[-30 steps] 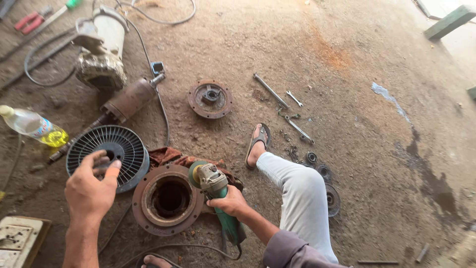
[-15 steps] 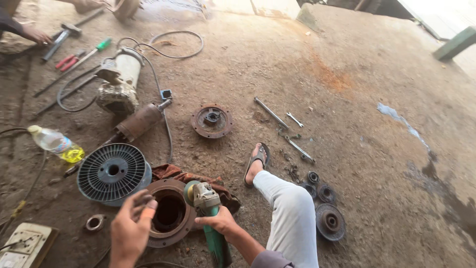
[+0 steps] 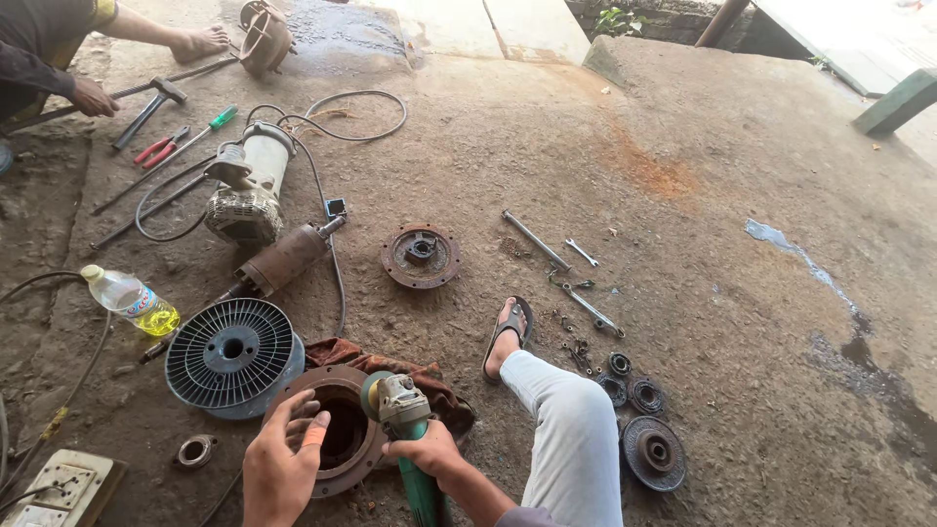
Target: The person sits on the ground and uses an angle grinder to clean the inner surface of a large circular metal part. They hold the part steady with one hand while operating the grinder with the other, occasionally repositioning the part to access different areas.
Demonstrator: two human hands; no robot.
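Grinder control depends on a steady two-point hold at the rusty flanged housing (image 3: 337, 429), which lies on the concrete floor (image 3: 605, 146) with its round bore facing up. For a clean pass, it seems best to keep the green angle grinder (image 3: 405, 429) low over the near rim of the housing and to brace the housing against sliding. The right hand (image 3: 429, 454) has its grip clamped around the grinder body, with the head of the tool at the housing's right edge. The left hand (image 3: 283, 468) hovers over the housing's near-left rim, fingers spread apart and holding nothing. A grey finned fan cover (image 3: 232, 351) lies just left of the housing, and a reddish rag (image 3: 390, 366) sits behind it.
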